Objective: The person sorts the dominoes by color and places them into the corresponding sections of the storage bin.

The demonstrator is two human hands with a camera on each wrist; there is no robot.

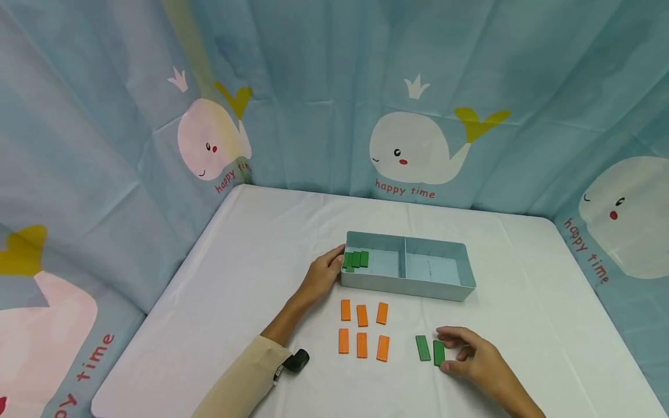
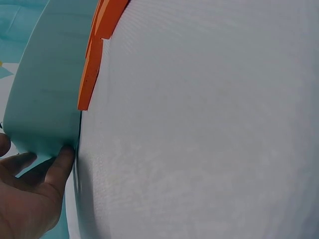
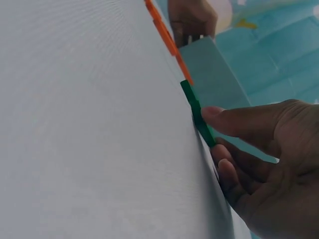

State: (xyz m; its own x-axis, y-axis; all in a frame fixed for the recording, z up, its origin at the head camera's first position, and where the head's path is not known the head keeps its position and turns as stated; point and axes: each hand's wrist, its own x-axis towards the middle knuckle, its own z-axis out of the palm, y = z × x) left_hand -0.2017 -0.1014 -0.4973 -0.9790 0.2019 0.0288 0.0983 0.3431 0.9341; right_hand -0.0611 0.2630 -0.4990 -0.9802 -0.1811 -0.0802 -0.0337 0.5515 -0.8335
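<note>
My left hand [image 1: 320, 277] touches the left end of a grey-green two-compartment box [image 1: 405, 289], its fingertips at the end wall in the left wrist view. Several green tiles [image 1: 356, 259] lie inside the left compartment, near that end. On the table at the right are two more green tiles, one [image 1: 423, 348] left of the other [image 1: 438, 353]. My right hand [image 1: 473, 357] reaches over the right-hand one. Its thumb tip is right at the tile, and the forefinger extends past the tile's far end. In the right wrist view the thumb overlaps this green tile [image 3: 205, 130].
In front of the box, several orange tiles [image 1: 362, 345] lie flat in two rows. The box's right compartment [image 1: 431, 268] shows a bare floor. A white-covered table [image 1: 528, 278] carries everything, with a blue whale-print curtain [image 1: 313, 145] behind and at both sides.
</note>
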